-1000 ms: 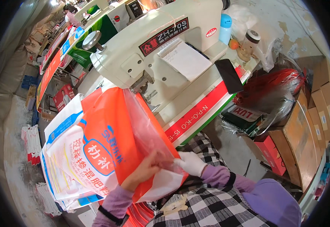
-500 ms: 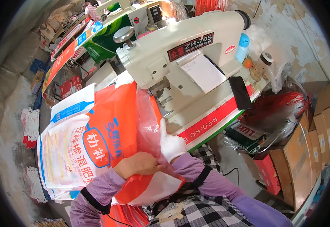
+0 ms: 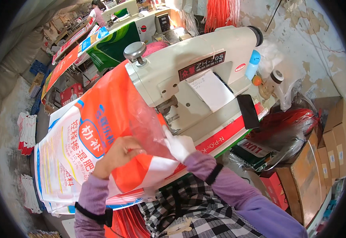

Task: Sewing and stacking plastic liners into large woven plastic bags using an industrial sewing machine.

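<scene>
A large orange, white and blue woven bag [image 3: 113, 103] lies before me, its mouth edge with a see-through plastic liner [image 3: 151, 129] turned toward the sewing machine [image 3: 153, 81]. My bare left hand [image 3: 117, 156] is closed on a fold of the orange part. In a white glove, my right hand [image 3: 179, 146] grips the liner and bag edge just below the machine's needle area [image 3: 169, 109]. Its fingertips are partly lost against the pale plastic. Under the top bag, the edges of more bags show.
On the machine bed rest a notepad [image 3: 210, 91] and a black phone [image 3: 247, 112]. A blue bottle [image 3: 253, 65], an orange fruit [image 3: 257, 80] and a lidded jar [image 3: 274, 79] stand behind. Cardboard boxes [image 3: 300, 178] fill the right side. Another person [image 3: 97, 14] is far off.
My left hand has moved left and up, lifting the bag's near corner. The orange bag edge has risen against the machine's head. My right hand stays near the needle area.
</scene>
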`<state>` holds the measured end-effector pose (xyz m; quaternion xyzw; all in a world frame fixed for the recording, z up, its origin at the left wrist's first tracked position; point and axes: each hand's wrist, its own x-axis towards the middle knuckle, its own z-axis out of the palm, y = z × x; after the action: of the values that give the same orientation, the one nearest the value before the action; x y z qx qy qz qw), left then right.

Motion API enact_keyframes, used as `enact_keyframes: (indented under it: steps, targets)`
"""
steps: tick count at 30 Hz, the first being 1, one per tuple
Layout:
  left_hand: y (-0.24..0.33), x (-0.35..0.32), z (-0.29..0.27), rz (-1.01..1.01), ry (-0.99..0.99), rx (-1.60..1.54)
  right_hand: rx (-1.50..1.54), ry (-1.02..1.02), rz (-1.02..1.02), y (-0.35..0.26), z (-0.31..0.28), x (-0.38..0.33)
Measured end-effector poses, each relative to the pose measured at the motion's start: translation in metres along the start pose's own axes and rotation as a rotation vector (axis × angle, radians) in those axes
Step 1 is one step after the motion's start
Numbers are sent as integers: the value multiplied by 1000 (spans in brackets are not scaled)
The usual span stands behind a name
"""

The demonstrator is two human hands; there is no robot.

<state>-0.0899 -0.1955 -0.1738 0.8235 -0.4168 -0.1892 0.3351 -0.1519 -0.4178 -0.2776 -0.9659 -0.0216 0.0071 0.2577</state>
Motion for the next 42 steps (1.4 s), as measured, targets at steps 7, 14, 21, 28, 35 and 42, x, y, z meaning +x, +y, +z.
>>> enact_keyframes:
  steps: [7, 14, 21, 28, 35, 42]
  targets:
    - [91, 23, 42, 297, -180, 580, -154, -70, -702, 18, -4, -85]
    - [5, 55, 45, 92, -247, 832, 686, -6, -160, 20, 21, -100]
    - [13, 54, -23, -380, 55, 823, 529, -57, -126, 5, -7, -5]
    - [67, -58, 94, 109, 308, 626, 145, 221, -590, -14, 27, 18]
    - [65, -175, -103, -123, 893, 873, 735, -83, -543, -71, -9, -16]
    - [6, -334, -213, -581, 620, 1194, 203, 155, -986, -64, -24, -45]
